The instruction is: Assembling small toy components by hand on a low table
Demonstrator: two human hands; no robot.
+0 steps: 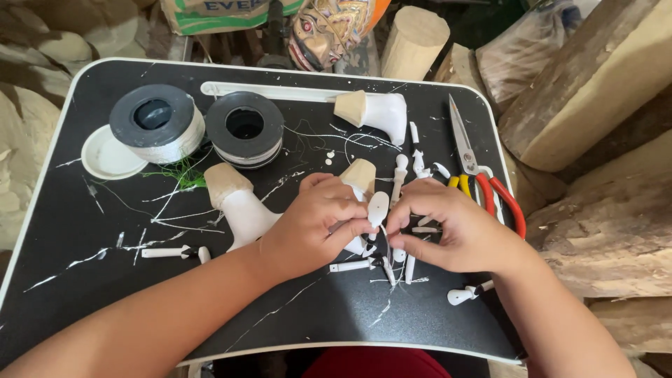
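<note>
My left hand (pixel 318 224) grips a white painted wooden limb piece (pixel 360 180) with a bare wood end, near the middle of the black lap table (pixel 84 238). My right hand (pixel 448 227) pinches a small white oval piece (pixel 377 208) and thin thread between the two hands. Both hands nearly touch. Several small white peg-like parts (pixel 402 168) lie scattered around and under the fingers. A similar white limb piece (pixel 238 203) lies just left of my left hand, another (pixel 374 110) at the far side.
Two spools of thread (pixel 155 122) (pixel 245 128) stand at the back left by a white lid (pixel 105 157). Scissors (pixel 462 140) and red-handled pliers (pixel 500 199) lie at the right edge. Wood logs (pixel 595 77) crowd the right; a painted mask (pixel 325 31) lies beyond the table.
</note>
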